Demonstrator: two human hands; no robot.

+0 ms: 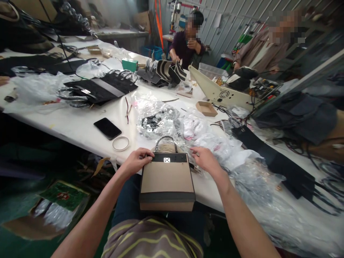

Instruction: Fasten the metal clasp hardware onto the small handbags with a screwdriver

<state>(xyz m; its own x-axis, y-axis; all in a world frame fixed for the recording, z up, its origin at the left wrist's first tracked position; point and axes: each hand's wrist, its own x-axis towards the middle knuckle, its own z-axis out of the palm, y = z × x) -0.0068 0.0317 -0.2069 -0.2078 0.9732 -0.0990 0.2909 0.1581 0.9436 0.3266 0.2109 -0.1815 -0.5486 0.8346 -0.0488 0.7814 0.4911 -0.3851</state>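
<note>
A bag-making workshop: a long white counter (73,123) carries black handbags (113,85), a tan-and-black handbag (168,179) sits at its near edge, and crumpled clear plastic wrapping (249,184) is strewn about. Across the counter one co-worker (178,43) handles a striped bag (163,70), another person (251,52) is behind a cream machine (206,85) with a fan vent (224,94), and a ribbed metal wall (233,19) closes the room

Black phone (107,128), green box (129,65)
</note>
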